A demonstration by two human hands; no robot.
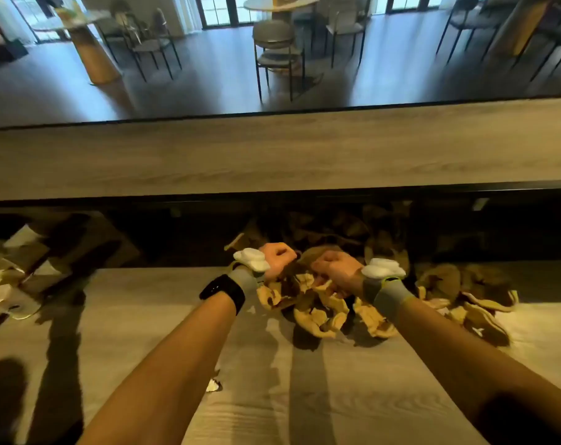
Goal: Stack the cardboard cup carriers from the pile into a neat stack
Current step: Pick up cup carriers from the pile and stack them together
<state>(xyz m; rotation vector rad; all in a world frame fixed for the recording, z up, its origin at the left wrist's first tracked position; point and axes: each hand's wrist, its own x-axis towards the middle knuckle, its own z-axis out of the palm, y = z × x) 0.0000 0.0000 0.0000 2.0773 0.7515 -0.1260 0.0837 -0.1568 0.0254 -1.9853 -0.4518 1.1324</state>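
The grey wood counter [272,396] runs under both my forearms. A raised ledge [272,155] of the same wood crosses in front and casts the back of the counter into shadow. Beyond it is a dim room with a round table [80,24] and a chair [277,49]. The pile [324,313] of brown moulded carriers lies loose on the counter just ahead of me, spreading to my right and back under the ledge. It is blurred, and I can read no print on it. Crumpled paper [3,284] sits well apart at far left. My left hand [277,258] and right hand [335,268] are close together on top of the pile, fingers curled tight into a carrier [300,277]; whether they grip one piece or two, I cannot tell. A black watch [223,290] is on my left wrist. A small scrap [213,385] lies beside my left forearm.
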